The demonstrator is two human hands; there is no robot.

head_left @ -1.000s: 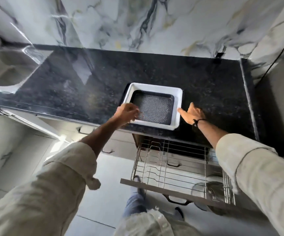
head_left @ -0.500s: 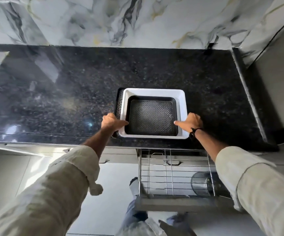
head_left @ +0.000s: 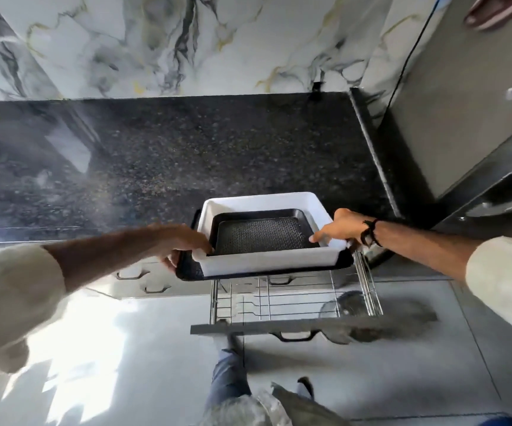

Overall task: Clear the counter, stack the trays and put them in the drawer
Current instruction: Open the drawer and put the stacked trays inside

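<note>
A stack of three trays hangs off the front edge of the black counter point(head_left: 162, 167): a large black tray point(head_left: 187, 273) at the bottom, a white tray point(head_left: 267, 261) in it, and a small black patterned tray point(head_left: 261, 233) inside that. My left hand point(head_left: 184, 244) grips the stack's left edge. My right hand point(head_left: 337, 229) grips its right edge. The stack tilts slightly and is partly above the open wire drawer point(head_left: 294, 298) below the counter.
A glass lid point(head_left: 340, 305) lies in the drawer's right part. The drawer's grey front point(head_left: 279, 329) with a handle juts toward me. A tall grey appliance point(head_left: 451, 118) stands at the counter's right end. My legs and feet show on the tiled floor point(head_left: 371, 379) below.
Both hands have taken hold of the tray stack's sides and pulled it forward off the counter's front edge, lifting it above the open drawer.
</note>
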